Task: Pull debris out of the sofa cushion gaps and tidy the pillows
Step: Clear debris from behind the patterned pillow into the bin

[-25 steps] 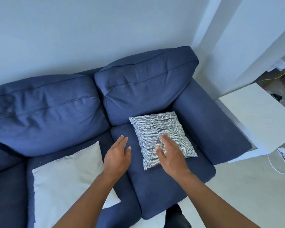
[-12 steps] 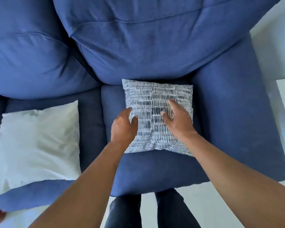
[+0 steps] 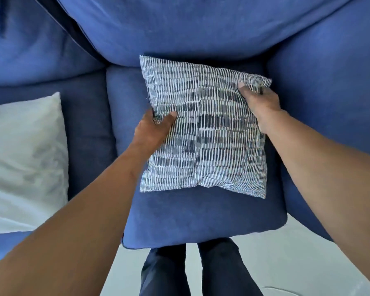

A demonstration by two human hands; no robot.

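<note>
On the right-hand seat cushion (image 3: 201, 214) of the blue sofa: patterned pillow (image 3: 205, 133) lies roughly flat, far edge against the base of the back cushion (image 3: 190, 28), right edge near the armrest (image 3: 329, 92). Left hand (image 3: 153, 130) grips the pillow's left edge about midway, thumb on top, fingers tucked under and out of sight. Right hand (image 3: 259, 101) pinches the far right corner, thumb on top, fabric bunched there; rest of those fingers hidden behind the corner. So both hands are closed on the pillow, nothing open or idle. Whether it's already off the seat I can't tell, near edge looks to be resting on the cushion. White pillow (image 3: 24, 163) sits flat on the left seat, well apart, untouched. Step in hand, my read: the pillow-tidying half, or lifting this one to expose the gaps around the seat. No debris visible anywhere, gap between the seat cushions (image 3: 110, 116) and the crease under the back cushion both look dark and unreadable. Next move probably needs: lift with both grips held, rotate upright, prop against the back cushion or in the armrest corner, or set it aside if the gaps come first. Pillow is soft and will sag from a corner pinch, so the left hand should carry the load. White pillow and gap check look outstanding
</note>
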